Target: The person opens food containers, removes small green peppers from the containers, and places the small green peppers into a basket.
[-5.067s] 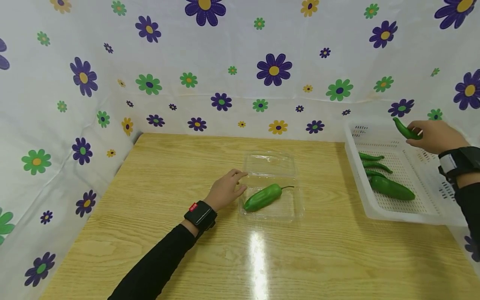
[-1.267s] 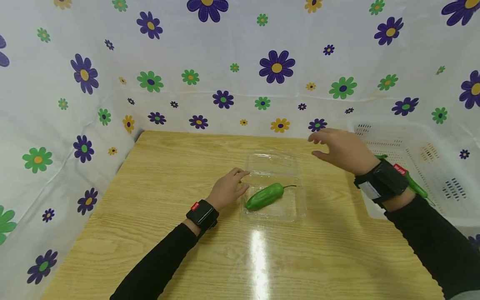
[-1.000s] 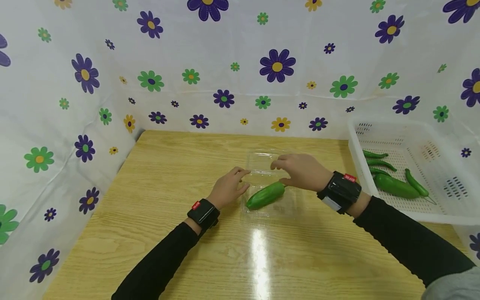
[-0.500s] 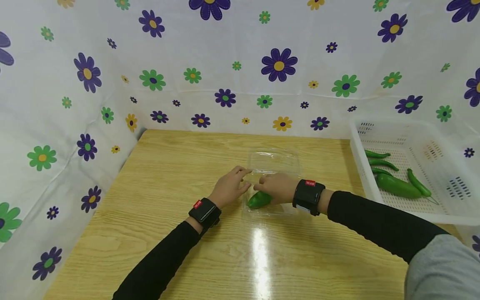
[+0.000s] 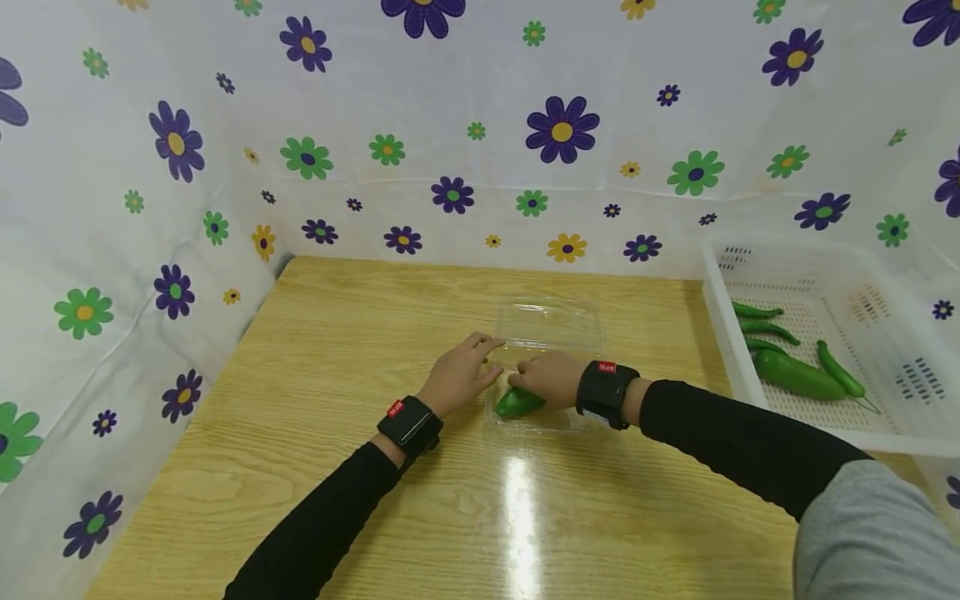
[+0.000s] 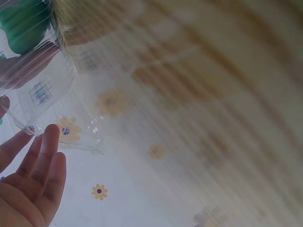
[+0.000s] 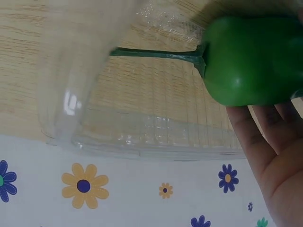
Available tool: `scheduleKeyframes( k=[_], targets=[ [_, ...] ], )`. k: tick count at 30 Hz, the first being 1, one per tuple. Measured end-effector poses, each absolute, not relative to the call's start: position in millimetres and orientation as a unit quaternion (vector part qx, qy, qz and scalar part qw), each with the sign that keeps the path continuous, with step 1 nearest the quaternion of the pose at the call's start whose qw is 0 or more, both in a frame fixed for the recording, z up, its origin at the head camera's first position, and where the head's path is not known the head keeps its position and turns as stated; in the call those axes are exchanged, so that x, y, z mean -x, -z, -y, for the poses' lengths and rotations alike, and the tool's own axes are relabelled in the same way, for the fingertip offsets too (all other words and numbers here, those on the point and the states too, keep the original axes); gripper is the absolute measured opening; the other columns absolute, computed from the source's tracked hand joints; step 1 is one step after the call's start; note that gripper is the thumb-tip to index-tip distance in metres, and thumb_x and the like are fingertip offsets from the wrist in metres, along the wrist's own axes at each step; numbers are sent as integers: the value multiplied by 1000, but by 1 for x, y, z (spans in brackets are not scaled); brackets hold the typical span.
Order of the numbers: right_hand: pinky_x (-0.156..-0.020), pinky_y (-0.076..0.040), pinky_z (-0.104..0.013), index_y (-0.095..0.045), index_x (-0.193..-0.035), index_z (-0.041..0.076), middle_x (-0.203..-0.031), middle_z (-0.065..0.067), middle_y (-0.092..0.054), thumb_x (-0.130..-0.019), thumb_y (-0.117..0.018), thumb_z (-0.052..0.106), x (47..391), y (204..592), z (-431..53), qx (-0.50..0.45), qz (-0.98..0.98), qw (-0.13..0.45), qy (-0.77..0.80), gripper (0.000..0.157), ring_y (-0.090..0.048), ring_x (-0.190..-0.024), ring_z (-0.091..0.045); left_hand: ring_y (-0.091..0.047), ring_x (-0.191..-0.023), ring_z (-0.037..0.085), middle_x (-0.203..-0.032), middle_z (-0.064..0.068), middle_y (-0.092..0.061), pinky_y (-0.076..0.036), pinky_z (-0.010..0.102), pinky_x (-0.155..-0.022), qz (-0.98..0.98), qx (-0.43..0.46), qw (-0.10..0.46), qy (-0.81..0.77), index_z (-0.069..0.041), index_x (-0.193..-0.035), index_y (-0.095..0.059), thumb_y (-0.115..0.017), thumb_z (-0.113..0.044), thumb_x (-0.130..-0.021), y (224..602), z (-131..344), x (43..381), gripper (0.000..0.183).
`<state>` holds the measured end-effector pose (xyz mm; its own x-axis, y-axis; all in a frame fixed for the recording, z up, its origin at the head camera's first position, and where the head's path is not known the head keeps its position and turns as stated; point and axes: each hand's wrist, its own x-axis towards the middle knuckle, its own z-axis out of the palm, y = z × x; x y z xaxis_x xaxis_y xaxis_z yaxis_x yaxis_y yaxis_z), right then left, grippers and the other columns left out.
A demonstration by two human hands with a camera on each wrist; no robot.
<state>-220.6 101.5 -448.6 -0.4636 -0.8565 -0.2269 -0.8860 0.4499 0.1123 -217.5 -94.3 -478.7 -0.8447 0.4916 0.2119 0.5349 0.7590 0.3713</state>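
A clear plastic clamshell box [image 5: 551, 321] lies with its lid laid back on the wooden table. In its base is a large green pepper [image 5: 517, 402], its thin stem toward the right. My right hand [image 5: 553, 377] grips the pepper from above, covering its stem half in the head view; the right wrist view shows fingers against the pepper [image 7: 251, 61]. My left hand [image 5: 457, 377] rests at the box's left side, thumb and forefinger spread, fingertips touching the rim. In the left wrist view, the fingers of that hand [image 6: 35, 179] lie along the clear edge.
A white perforated plastic basket [image 5: 723, 333] stands at the right, holding several thin green chilies [image 5: 840, 368] and a large green pepper [image 5: 798, 375]. A flower-printed cloth [image 5: 420, 108] hangs behind and beside the wooden table [image 5: 360, 333].
My right hand held a small chili over the basket; that chili now lies inside it. The hand then came left, empty, and took hold of the large pepper. My left hand stayed put.
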Motion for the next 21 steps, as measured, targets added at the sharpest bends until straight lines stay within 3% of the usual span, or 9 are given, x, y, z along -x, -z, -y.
scheduleKeyframes(
  k=[21],
  targets=[
    [-73,-56,-34,-59,-116,13,-106,-10,-64,-74,-81,20,221,458,-102,522,-844,43,-114,48,-65,-89,-24,-65,-92,18,-121,8,-56,-54,28,-67,939,270,46,208,-11,-132,-54,-62,-25,-92,476,94,216,43]
  ],
)
